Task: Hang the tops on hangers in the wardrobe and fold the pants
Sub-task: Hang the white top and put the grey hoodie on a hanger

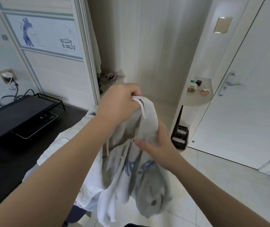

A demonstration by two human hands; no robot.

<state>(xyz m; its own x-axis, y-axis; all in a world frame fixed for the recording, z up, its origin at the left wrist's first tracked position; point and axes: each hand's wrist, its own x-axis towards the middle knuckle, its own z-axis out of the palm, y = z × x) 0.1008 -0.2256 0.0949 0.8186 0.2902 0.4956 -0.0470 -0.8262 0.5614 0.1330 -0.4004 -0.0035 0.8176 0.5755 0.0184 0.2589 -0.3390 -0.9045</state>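
A grey hooded top (pixel 147 174) with blue lettering and white drawstrings hangs in front of me. My left hand (pixel 122 102) grips its upper edge, by a drawstring, and lifts it at the mouth of the open wardrobe (pixel 149 51). Lower down, my right hand (pixel 157 141) holds a fold of the grey cloth, thumb on the near side and fingers behind it. The top's lower part droops towards the floor. No hanger shows. A white garment (pixel 68 145) lies beneath it on the desk's edge.
A dark desk (pixel 8 169) at left carries a black stand and a monitor (pixel 16 117). The sliding wardrobe door (pixel 52 66) stands left of the opening. Corner shelves (pixel 199 95) with small items and a white room door (pixel 245 104) are at right. A black box (pixel 180 136) sits on the tiled floor.
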